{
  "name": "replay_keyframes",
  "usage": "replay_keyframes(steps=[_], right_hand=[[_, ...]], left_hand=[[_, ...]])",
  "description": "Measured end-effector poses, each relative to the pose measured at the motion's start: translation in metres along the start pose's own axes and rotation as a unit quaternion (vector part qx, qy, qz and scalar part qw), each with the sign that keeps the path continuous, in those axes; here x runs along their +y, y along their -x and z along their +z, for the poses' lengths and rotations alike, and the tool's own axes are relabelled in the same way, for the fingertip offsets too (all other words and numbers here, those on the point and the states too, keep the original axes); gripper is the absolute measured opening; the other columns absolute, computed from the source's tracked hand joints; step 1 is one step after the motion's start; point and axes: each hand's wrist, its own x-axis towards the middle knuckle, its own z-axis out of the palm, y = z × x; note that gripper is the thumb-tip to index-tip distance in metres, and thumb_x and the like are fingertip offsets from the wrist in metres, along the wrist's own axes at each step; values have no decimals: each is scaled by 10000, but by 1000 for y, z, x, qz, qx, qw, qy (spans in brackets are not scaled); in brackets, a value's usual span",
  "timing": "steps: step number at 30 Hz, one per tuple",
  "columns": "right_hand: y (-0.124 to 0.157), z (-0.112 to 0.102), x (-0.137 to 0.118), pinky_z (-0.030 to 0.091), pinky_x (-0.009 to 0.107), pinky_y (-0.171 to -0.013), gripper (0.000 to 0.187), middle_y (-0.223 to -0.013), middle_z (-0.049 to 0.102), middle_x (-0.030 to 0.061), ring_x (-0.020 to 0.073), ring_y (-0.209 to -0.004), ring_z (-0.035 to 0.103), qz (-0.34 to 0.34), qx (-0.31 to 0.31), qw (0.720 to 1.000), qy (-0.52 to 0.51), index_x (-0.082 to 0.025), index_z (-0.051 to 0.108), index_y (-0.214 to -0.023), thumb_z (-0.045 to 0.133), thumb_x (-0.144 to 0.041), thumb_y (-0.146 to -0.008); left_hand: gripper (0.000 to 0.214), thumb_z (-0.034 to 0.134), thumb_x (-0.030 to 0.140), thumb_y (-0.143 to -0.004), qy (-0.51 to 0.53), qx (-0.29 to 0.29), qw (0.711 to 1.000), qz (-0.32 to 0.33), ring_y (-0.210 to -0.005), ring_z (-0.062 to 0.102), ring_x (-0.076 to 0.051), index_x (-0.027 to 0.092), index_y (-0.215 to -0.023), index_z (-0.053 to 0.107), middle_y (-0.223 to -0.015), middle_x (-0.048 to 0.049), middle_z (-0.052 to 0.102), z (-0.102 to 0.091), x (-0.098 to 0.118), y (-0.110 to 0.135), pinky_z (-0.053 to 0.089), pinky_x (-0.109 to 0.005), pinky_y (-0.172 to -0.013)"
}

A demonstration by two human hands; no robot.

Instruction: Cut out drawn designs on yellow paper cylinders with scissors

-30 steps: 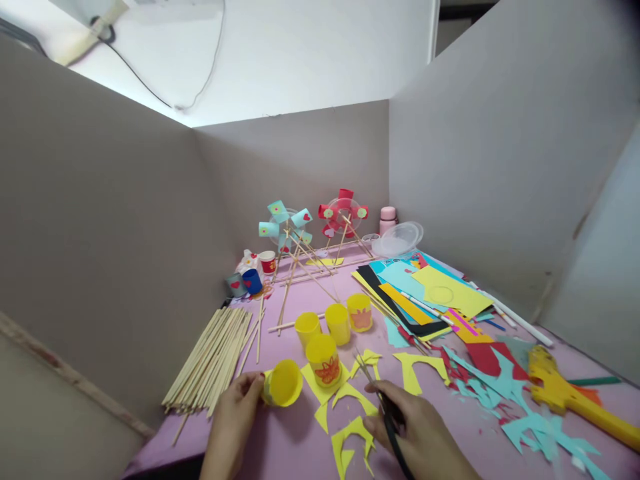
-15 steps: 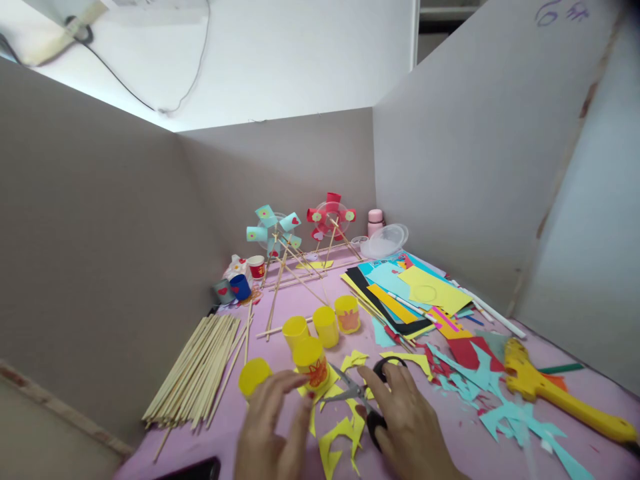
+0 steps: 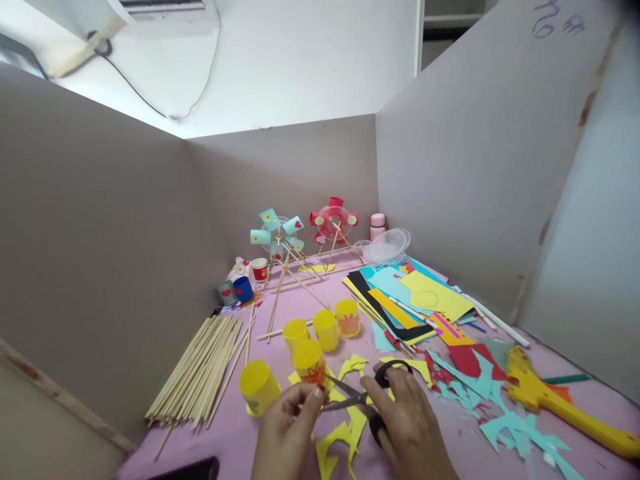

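Observation:
Black-handled scissors [image 3: 356, 399] are in my right hand [image 3: 407, 420], their blades spread and pointing left. My left hand [image 3: 287, 427] is closed in a pinch by the blade tips; whatever is between its fingertips is too small or hidden to name. Just beyond these fingers stands a yellow paper cylinder [image 3: 306, 357] with a red drawing on its front. To the left is another yellow cylinder [image 3: 257, 383], with a dark mark low on its side. Yellow paper scraps [image 3: 334, 443] lie under and around the scissors.
Several more yellow cylinders [image 3: 326, 329] stand behind. Bamboo sticks [image 3: 197, 373] are piled left, near a black phone [image 3: 193, 469]. Coloured paper sheets [image 3: 437, 293], blue scraps [image 3: 515, 423] and a yellow glue gun [image 3: 560, 400] lie right. Two stick-framed wheels [image 3: 277, 237] stand at the back.
My left hand has moved right and drawn its fingers into a pinch, uncovering the left yellow cylinder. The scissors remain in my right hand. The view has shifted slightly.

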Motion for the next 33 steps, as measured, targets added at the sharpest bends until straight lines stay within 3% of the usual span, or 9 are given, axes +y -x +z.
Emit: replay_keyframes(steps=[4, 8, 10, 11, 13, 17, 22, 27, 33], right_hand=[[-1, 0, 10, 460, 464, -824, 403, -1090, 524, 128, 312, -1015, 522, 37, 11, 998, -49, -210, 517, -1141, 439, -65, -773], [-1, 1, 15, 464, 443, -796, 283, -1094, 518, 100, 315, -1043, 497, 102, 22, 989, -104, -252, 495, -1132, 526, -280, -852], [0, 2, 15, 446, 447, -819, 264, -1086, 515, 89, 310, -1044, 491, 146, 16, 979, -142, -261, 495, -1119, 524, -314, -861], [1, 3, 15, 439, 450, -826, 262, -1083, 516, 87, 308, -1040, 491, 159, 8, 974, -159, -260, 497, -1112, 526, -325, -861], [2, 4, 15, 437, 449, -824, 265, -1072, 522, 86, 305, -1022, 497, 169, -8, 968, -184, -256, 501, -1105, 533, -333, -853], [4, 4, 17, 458, 428, -799, 292, -1053, 545, 78, 285, -984, 518, 166, -36, 960, -221, -254, 498, -1110, 556, -338, -837], [7, 6, 19, 480, 401, -780, 305, -1076, 571, 77, 275, -1005, 542, 173, -64, 957, -225, -255, 498, -1116, 567, -364, -840], [11, 13, 24, 510, 379, -737, 315, -1077, 596, 90, 270, -962, 590, 174, -73, 959, -211, -236, 523, -1094, 584, -383, -821], [14, 15, 27, 530, 358, -679, 344, -1045, 634, 93, 270, -906, 626, 171, -82, 962, -197, -223, 553, -1081, 611, -402, -793]], left_hand=[[304, 596, 448, -739, -75, 47, 996, 8, -641, 566, -180, 190, -580, 627, -585, 10, 628, -2, -7, -2, 424, -252, -633], [309, 578, 333, -747, -208, -15, 977, 50, -513, 554, -182, 198, -469, 572, -479, -11, 603, 16, -21, 11, 386, -270, -505], [86, 601, 225, -693, -208, -36, 975, 74, -623, 622, -194, 207, -688, 685, -673, -26, 717, 19, -25, 19, 442, -269, -596], [140, 561, 234, -729, -207, -31, 974, 91, -669, 639, -193, 219, -772, 694, -747, -31, 734, 15, -25, 22, 457, -271, -635], [229, 455, 317, -826, -219, 22, 967, 124, -681, 646, -188, 235, -808, 668, -724, -29, 721, -4, -22, 22, 470, -272, -641], [344, 356, 374, -885, -308, 202, 928, 49, -838, 651, -232, 148, -1042, 563, -1009, -126, 700, -69, -23, 3, 494, -344, -739], [211, 462, 226, -881, -417, 143, 898, -10, -1000, 611, -232, 124, -984, 615, -1060, -112, 672, -110, -48, -27, 462, -429, -887], [254, 555, 313, -851, -488, 59, 870, -37, -937, 622, -211, 167, -1054, 597, -1090, -65, 642, -103, -63, -37, 514, -442, -803], [275, 556, 308, -850, -531, 33, 845, -48, -952, 617, -218, 170, -1087, 582, -1119, -70, 628, -102, -68, -40, 515, -444, -802]])
